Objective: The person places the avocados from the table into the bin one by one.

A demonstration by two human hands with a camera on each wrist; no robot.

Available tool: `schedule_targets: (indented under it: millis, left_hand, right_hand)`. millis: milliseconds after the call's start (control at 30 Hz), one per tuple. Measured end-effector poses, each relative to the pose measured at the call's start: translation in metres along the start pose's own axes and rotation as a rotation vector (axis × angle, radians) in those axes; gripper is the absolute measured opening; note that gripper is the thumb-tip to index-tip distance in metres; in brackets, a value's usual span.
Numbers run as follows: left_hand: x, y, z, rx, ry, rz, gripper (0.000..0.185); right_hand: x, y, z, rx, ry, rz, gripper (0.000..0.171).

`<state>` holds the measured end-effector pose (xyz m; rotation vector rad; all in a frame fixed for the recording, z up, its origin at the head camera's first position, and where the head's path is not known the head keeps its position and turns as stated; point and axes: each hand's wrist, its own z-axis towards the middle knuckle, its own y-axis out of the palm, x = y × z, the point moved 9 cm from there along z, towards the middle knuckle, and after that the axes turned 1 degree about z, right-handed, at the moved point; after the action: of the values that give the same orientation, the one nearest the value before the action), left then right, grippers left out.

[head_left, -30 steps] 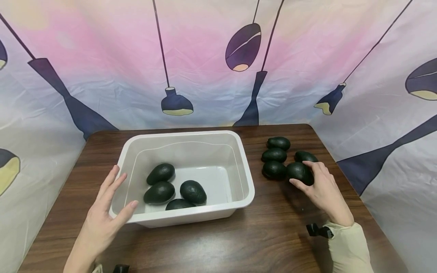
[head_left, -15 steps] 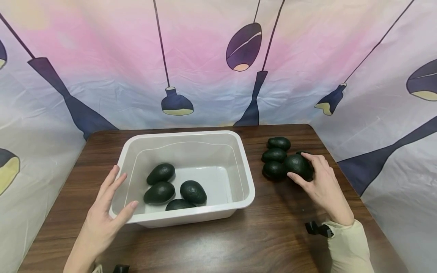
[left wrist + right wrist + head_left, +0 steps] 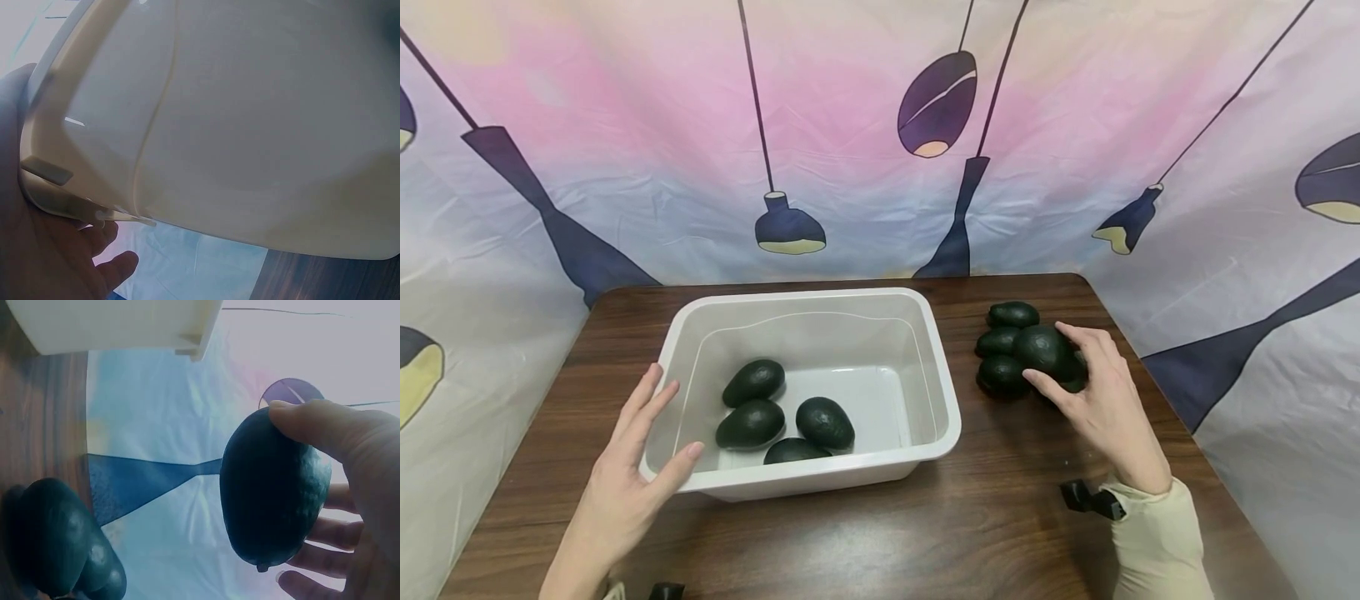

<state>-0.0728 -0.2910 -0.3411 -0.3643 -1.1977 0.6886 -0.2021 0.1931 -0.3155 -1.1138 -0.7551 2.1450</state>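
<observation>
A dark green avocado (image 3: 1043, 350) is pinched between the thumb and fingers of my right hand (image 3: 1105, 400). In the right wrist view this avocado (image 3: 272, 494) is held up with its stem end low, above the table. Just beneath and left of it, several more avocados (image 3: 1002, 375) lie in a cluster, one partly hidden by the held fruit and my hand. My left hand (image 3: 628, 467), fingers spread and straight, rests at the left front corner of a white plastic tub (image 3: 942, 392). Inside the tub sit several avocados (image 3: 755, 382), toward its left and front.
The brown wooden table (image 3: 880, 533) ends at its back edge against a printed cloth backdrop (image 3: 850, 125), which also rises on both sides. The tub's raised front wall partly hides one avocado (image 3: 793, 451) inside.
My right hand has lifted the avocado off the table and carried it a little to the left and away, over the cluster. The left hand and tub have stayed put.
</observation>
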Motion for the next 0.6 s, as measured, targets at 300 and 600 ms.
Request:
schedule_targets:
  millis: [300,600]
  left_hand:
    - [-0.002,0.0,-0.001,-0.005,-0.011,-0.001,0.074]
    - [-0.002,0.001,-0.001,-0.012,-0.017,-0.004,0.073]
  right_hand:
    - [-0.013,-0.007,0.006,0.032,-0.006,0.024,0.071]
    - [-0.026,-0.013,0.012,0.055,-0.052,0.041,0.074]
